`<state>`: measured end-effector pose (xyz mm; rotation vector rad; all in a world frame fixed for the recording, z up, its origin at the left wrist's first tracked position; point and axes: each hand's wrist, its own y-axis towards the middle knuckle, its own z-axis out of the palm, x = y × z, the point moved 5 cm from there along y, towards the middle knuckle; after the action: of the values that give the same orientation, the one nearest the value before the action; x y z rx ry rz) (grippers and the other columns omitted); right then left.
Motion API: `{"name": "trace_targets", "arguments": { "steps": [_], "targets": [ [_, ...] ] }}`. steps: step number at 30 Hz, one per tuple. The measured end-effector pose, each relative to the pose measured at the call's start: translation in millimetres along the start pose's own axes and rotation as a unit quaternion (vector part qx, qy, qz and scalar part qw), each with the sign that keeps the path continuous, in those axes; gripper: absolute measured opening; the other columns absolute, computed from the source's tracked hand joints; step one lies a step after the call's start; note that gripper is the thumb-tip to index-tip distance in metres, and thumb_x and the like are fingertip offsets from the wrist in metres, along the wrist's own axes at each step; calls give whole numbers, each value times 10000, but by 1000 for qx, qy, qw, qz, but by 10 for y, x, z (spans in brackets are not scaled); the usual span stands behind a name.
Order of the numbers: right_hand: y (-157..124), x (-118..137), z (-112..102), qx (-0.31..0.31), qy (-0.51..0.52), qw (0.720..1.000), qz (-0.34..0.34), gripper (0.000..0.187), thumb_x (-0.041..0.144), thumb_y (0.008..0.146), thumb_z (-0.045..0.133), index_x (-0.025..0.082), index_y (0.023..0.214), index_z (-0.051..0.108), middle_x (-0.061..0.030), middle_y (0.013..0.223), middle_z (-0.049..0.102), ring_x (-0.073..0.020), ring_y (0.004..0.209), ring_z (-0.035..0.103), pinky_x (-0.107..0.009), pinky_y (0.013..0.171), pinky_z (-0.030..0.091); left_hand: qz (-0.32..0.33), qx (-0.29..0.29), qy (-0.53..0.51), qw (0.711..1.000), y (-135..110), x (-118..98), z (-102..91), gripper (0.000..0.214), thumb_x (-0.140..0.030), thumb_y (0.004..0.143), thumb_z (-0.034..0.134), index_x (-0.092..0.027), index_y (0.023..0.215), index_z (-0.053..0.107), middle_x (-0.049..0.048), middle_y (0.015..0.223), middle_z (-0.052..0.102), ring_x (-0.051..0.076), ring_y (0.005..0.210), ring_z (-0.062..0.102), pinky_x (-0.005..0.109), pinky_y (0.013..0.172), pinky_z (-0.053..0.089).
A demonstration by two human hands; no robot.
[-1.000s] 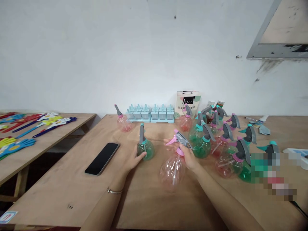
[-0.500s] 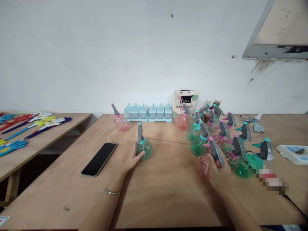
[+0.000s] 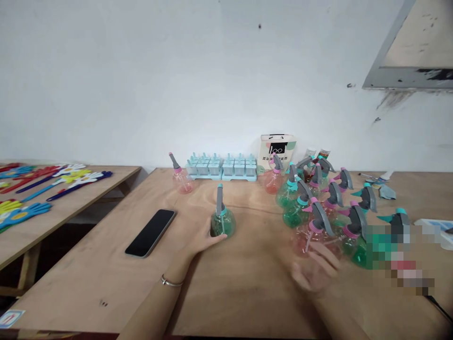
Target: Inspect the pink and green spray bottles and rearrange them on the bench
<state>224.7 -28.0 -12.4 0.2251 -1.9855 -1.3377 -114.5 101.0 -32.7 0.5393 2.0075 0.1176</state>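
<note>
My left hand [image 3: 203, 234] wraps round the base of a green spray bottle [image 3: 222, 219] with a grey trigger, standing upright in the middle of the wooden table [image 3: 230, 283]. My right hand [image 3: 314, 270] is blurred, fingers spread, just in front of a pink spray bottle [image 3: 311, 235] that stands at the near edge of a cluster of several green and pink spray bottles [image 3: 329, 203]. It holds nothing.
A black phone [image 3: 150, 233] lies left of my left hand. Two pink bottles [image 3: 181, 178] stand further back, with blue ice-pop moulds [image 3: 222, 166] and a small box [image 3: 276, 152] by the wall. Coloured hand clappers [image 3: 42, 186] lie on a second table at the left.
My right hand carried the pink bottle from the table's middle to the cluster, set it down and drew back empty. My left hand slid the green bottle slightly right.
</note>
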Motion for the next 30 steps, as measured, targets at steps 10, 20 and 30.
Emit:
{"name": "trace_targets", "arguments": {
  "steps": [10,20,30],
  "targets": [
    [412,719,1694,312,313,880,173,821,292,687,785,255,1383,350,-139,1493,373,-332,1409,335,-483,1182,235,74,107,36,991,-91,-281,345,826,-510,697,776,-205,1382,429,157,1367,527,367,1285,481,552,1093,366],
    [644,474,1794,263,391,831,297,343,277,703,620,261,1044,646,-25,984,700,-236,1131,589,-435,1124,310,55,-125,-72,988,216,235,-224,819,-662,756,631,-188,1373,375,174,1377,479,319,1288,481,505,1104,359],
    [542,562,1890,380,608,530,453,333,436,668,571,176,864,641,-125,887,739,-272,986,686,-429,915,500,-154,-383,172,895,1089,887,-1712,855,-417,718,753,6,1309,304,301,1399,360,433,1367,306,529,1133,268]
  ]
}}
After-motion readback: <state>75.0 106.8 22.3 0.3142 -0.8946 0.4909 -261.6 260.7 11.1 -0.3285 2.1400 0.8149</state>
